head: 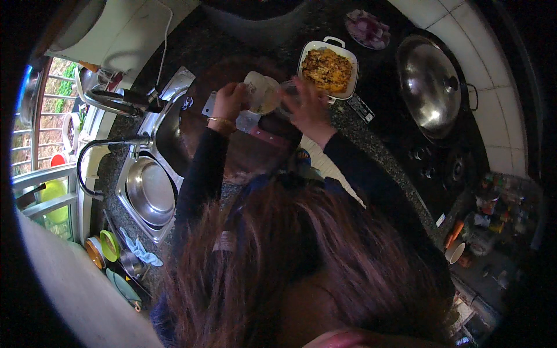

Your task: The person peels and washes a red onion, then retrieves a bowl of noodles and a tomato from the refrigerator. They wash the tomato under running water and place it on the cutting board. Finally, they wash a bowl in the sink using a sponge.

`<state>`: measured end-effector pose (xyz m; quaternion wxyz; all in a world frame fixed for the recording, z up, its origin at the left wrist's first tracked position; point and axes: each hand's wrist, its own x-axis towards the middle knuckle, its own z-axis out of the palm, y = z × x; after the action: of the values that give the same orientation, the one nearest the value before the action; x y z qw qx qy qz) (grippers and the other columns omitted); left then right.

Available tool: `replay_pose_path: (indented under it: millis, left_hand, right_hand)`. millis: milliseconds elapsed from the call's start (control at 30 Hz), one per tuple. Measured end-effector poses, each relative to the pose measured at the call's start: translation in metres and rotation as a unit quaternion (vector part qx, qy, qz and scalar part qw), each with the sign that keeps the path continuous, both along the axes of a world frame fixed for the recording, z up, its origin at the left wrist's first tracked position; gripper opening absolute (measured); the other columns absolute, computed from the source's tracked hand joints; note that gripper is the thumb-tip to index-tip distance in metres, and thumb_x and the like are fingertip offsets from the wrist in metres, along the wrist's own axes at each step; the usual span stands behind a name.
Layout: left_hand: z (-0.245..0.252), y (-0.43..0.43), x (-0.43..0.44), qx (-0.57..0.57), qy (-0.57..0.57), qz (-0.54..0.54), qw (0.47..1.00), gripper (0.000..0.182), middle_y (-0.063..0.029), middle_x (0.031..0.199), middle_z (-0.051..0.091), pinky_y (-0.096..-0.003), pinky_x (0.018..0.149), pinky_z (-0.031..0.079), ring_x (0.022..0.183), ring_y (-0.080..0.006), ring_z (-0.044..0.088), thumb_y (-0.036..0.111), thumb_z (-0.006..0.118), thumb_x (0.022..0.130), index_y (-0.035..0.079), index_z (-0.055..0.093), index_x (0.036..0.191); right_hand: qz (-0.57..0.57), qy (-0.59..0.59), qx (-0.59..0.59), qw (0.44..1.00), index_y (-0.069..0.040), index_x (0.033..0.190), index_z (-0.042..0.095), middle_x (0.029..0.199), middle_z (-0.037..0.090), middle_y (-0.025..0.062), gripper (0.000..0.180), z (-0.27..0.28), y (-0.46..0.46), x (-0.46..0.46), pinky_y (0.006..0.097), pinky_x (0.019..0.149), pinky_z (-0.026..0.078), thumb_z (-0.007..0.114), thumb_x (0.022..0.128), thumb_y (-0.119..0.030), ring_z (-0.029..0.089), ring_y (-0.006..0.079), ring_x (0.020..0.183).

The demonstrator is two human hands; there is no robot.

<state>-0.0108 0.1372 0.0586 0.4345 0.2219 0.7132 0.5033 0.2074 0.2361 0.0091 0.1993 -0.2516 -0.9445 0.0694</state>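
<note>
My left hand [228, 104], with a bracelet at the wrist, grips a small whitish bowl [266, 93] tilted over a round wooden chopping board [202, 143]. Some pale bits show inside the bowl. My right hand [310, 114] is just right of it, fingers spread and slightly blurred, at a clear container [285, 101]; whether it grips the container cannot be told. Beneath the hands lies a cleaver, its reddish handle [270, 135] towards the right and its blade [209, 104] partly hidden. Beyond my right hand stands a white two-handled dish [303, 56] of yellow-brown food [327, 69].
A steel sink [167, 130] with a faucet [111, 141] and a metal basin [150, 190] is at left. Purple onion pieces [368, 29] sit at the back. On the right, a lidded wok [431, 85] stands on the stove [435, 167]. A dark phone-like object [360, 108] lies near the dish.
</note>
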Motion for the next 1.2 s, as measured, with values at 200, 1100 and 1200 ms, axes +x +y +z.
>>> replay_pose_path:
  millis: [200, 1100, 1200]
  left_hand:
    - [0.017, -0.011, 0.01, 0.083, 0.043, -0.032, 0.995, 0.022, -0.004, 0.08, 0.064, -0.0292, 0.062, 0.049, 0.071, -0.0142, 0.059, 0.023, 0.06, 0.09, 0.002, 0.063, 0.094]
    - [0.006, -0.058, 0.073, 0.257, 0.597, -0.365, 0.666, 0.033, -0.0073, 0.103, 0.054, -0.0383, 0.084, 0.05, 0.104, -0.0285, 0.051, 0.015, 0.058, 0.068, 0.008, 0.06, 0.1]
    - [0.002, -0.05, 0.09, 0.299, 0.585, -0.365, 0.66, 0.036, -0.0084, 0.107, 0.053, -0.0387, 0.086, 0.05, 0.107, -0.0287, 0.05, 0.017, 0.059, 0.068, 0.008, 0.06, 0.102]
  right_hand:
    - [-0.08, 0.061, -0.245, 0.964, -0.022, 0.141, 0.037, 0.143, 0.031, 0.0109, 0.083, 0.008, 0.018, 0.031, 0.0441, 0.1, 0.032, 0.079, 0.069, -0.02, 0.03, 0.0315, 0.131]
    - [0.039, 0.262, -0.716, 0.646, -0.015, 0.143, 0.035, 0.138, 0.041, 0.0086, 0.062, 0.025, 0.004, 0.028, 0.0352, 0.101, 0.042, 0.063, 0.088, -0.012, 0.045, 0.0207, 0.124]
    - [0.048, 0.236, -0.852, 0.466, -0.015, 0.144, 0.034, 0.137, 0.045, 0.007, 0.06, 0.013, 0.008, 0.066, 0.036, 0.102, 0.041, 0.06, 0.09, -0.015, 0.047, 0.0191, 0.122]
